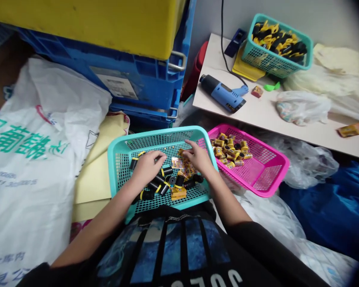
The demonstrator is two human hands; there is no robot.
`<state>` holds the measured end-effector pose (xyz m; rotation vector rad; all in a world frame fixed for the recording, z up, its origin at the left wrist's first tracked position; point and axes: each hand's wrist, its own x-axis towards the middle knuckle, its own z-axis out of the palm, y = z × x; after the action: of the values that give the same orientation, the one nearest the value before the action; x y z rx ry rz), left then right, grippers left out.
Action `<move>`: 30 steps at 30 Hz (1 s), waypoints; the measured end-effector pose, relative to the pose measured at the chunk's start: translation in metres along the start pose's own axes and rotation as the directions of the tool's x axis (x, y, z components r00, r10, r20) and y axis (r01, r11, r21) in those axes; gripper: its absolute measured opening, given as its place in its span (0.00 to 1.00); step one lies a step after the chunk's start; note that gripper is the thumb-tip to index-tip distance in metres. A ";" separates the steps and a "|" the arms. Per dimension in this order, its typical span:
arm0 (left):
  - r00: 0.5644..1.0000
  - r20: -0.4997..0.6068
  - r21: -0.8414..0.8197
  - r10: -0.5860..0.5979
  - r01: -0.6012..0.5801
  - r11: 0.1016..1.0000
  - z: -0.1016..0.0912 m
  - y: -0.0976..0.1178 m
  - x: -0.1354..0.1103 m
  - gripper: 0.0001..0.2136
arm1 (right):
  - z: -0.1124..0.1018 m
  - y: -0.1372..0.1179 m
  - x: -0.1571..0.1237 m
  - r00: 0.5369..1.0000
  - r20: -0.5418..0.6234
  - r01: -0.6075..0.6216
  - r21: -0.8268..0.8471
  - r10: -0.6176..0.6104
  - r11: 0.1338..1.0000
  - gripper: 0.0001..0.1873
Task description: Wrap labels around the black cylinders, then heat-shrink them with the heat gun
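Two hands at work over a teal basket of black tubes and orange wrappers

The teal basket (160, 132) sits right against the person's dark shirt (167, 247), and both hands reach into it. Inside, black tubes (153, 186), some with yellow bands, lie jumbled on the mesh bottom, spreading from beneath the left hand toward the basket's right side. Orange wrappers (178, 194) lie among them, mostly in the right half.

The left hand (148, 166) is above the tubes on the left, its thumb and forefinger close together in a narrow grip; whether anything is pinched there, I cannot tell. The right hand (198, 158) comes in over the right rim, with thumb and forefinger apart in a wider grip, just beside the wrappers.

Just right of the teal basket stands a pink basket (266, 175), its far left part heaped with small orange-wrapped tubes (230, 150). Beyond it, a pale surface (257, 109) carries a blue and black heat gun (223, 93), a small box (257, 91), a green scrap (272, 87), a plastic bag (302, 107) and another teal basket (265, 59), full of black and yellow pieces (279, 38). On the left, a white sack (32, 183) with green print lies beside blue crates (149, 81) topped by a yellow bin (107, 28).
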<state>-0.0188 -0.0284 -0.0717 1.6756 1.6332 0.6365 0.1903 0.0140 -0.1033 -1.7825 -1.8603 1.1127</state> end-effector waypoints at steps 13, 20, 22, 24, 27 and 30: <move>0.953 0.209 -0.849 -0.220 0.289 0.442 -0.001 0.022 -0.003 0.19 | 0.010 -0.046 -0.023 0.986 0.003 0.116 0.697 -0.165 0.708 0.12; 0.961 0.035 -0.832 -0.273 0.180 0.525 -0.014 0.005 -0.008 0.25 | 0.033 -0.036 -0.018 0.931 0.214 0.268 0.148 -0.296 0.952 0.15; 0.955 -0.028 -0.777 -0.296 0.166 0.607 -0.015 0.002 -0.009 0.21 | 0.044 -0.037 -0.021 0.865 0.389 0.385 -0.110 -0.317 0.916 0.16; 0.946 -0.076 -0.723 -0.316 0.166 0.671 -0.016 0.001 -0.011 0.16 | 0.051 -0.039 -0.023 0.826 0.477 0.434 -0.198 -0.300 0.879 0.15; 0.931 -0.132 -0.671 -0.339 0.168 0.722 -0.017 0.003 -0.014 0.14 | 0.048 -0.041 -0.023 0.850 0.449 0.401 -0.216 -0.275 0.890 0.09; 0.928 -0.196 -0.648 -0.317 0.120 0.752 -0.018 0.005 -0.019 0.12 | 0.029 -0.039 -0.023 0.904 0.330 0.330 -0.140 -0.271 0.933 0.11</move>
<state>-0.0311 -0.0441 -0.0544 0.9064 1.5403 1.2013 0.1467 -0.0134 -0.0874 -1.3996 -2.4056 1.1723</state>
